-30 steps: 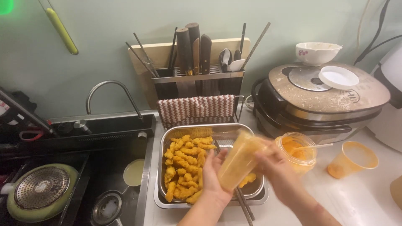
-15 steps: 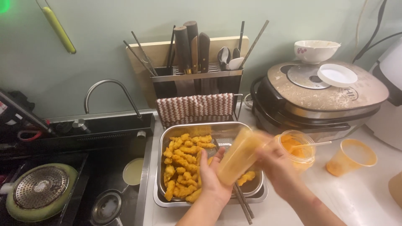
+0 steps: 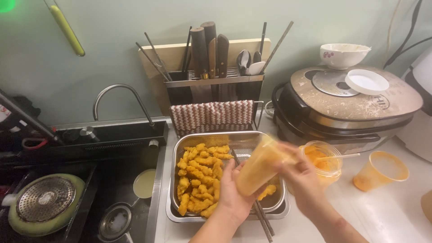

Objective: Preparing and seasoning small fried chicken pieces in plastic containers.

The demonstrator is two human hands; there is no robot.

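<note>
Barely shifted since half a second ago, the orange-smeared plastic cup (image 3: 260, 166) now sits a touch higher and more tilted, its open end pointing up toward the back of the tray. Both hands are on it: the left hand (image 3: 234, 191) cradles the lower end from beneath, its grip wrapped on the cup, while the right hand (image 3: 302, 176) pinches the upper side, its grip clamped there too, blurred with motion. The cup hangs right over the steel tray (image 3: 180, 215), above its emptier right half; golden fried pieces (image 3: 200, 173) fill the left half. Chopsticks (image 3: 263, 220) lie across the tray's front right corner. Just beside the right hand stands a clear tub of orange sauce (image 3: 323, 157), and further right on the bench (image 3: 396, 216) a second empty cup (image 3: 381, 170). Behind looms the rice cooker (image 3: 346, 101); left, the sink (image 3: 112, 180).
</note>
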